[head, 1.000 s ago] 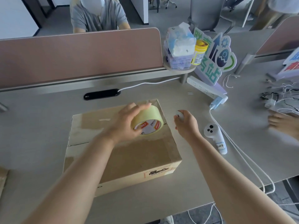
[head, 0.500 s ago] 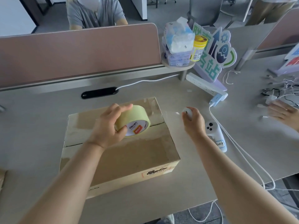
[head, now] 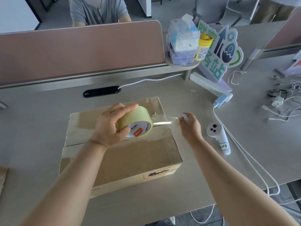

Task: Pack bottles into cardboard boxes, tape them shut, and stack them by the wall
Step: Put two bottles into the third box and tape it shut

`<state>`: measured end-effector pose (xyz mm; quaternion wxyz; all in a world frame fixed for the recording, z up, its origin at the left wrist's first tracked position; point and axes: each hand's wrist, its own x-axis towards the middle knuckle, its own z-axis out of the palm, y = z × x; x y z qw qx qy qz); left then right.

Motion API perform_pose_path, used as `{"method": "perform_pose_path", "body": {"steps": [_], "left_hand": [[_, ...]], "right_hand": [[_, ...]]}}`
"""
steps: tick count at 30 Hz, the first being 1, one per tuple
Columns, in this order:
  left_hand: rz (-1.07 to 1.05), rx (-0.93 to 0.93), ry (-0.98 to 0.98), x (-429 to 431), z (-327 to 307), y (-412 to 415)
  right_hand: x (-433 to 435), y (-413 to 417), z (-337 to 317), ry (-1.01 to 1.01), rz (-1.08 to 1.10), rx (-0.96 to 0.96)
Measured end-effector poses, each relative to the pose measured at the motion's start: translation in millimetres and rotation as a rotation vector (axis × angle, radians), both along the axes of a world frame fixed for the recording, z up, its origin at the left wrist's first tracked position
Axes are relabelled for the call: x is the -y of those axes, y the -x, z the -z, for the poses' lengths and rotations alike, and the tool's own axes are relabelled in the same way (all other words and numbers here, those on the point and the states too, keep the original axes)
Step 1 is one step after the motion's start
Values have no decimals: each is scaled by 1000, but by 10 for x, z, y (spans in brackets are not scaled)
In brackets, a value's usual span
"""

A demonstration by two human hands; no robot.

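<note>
A closed cardboard box point(head: 130, 160) lies on the desk in front of me, its top flaps meeting in a seam across the middle. My left hand point(head: 109, 128) grips a roll of yellowish clear tape point(head: 135, 123) over the box top, near the seam. A strip of clear tape point(head: 162, 122) stretches from the roll to the right, past the box's right edge. My right hand point(head: 189, 126) pinches the free end of that strip and also holds a small white object point(head: 184, 117). No bottles are visible.
A white handheld controller point(head: 218, 137) lies just right of my right hand, with white cables point(head: 244, 160) running past it. A power strip point(head: 210, 86), a standing sign point(head: 223, 51), tissues point(head: 184, 38) and a yellow jar point(head: 204, 46) are at the back right. A pink divider point(head: 81, 51) bounds the desk; a person sits behind it.
My left hand has drawn the roll leftward along the box top while my right hand has moved right off the box, so a length of tape now spans between them.
</note>
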<state>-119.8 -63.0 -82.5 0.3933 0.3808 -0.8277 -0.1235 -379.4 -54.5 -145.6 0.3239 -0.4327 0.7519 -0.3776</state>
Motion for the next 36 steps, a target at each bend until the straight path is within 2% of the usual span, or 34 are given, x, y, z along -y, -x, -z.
{"method": "perform_pose_path", "body": {"steps": [9, 12, 16, 18, 21, 26, 31, 36], "left_hand": [[-25, 18, 12, -31, 21, -54], [-24, 0, 0, -50, 55, -61], [-50, -7, -7, -77, 105, -63], [-66, -23, -13, -91, 132, -70], [-111, -59, -32, -127, 195, -103], [-166, -87, -58, -144, 256, -91], [-191, -80, -62, -139, 272, -93], [-186, -71, -77, -163, 244, -125]], "right_hand": [[-1, -178, 134, -66, 0, 144], [-20, -220, 168, -85, 69, 382], [-52, -217, 173, -127, 150, 871], [-70, -208, 158, -128, 167, 995], [-108, -259, 88, -157, 77, 963], [-126, -318, -40, -240, -93, 666], [-103, -378, -24, -257, -77, 601], [-111, -368, 154, -428, -74, 414]]}}
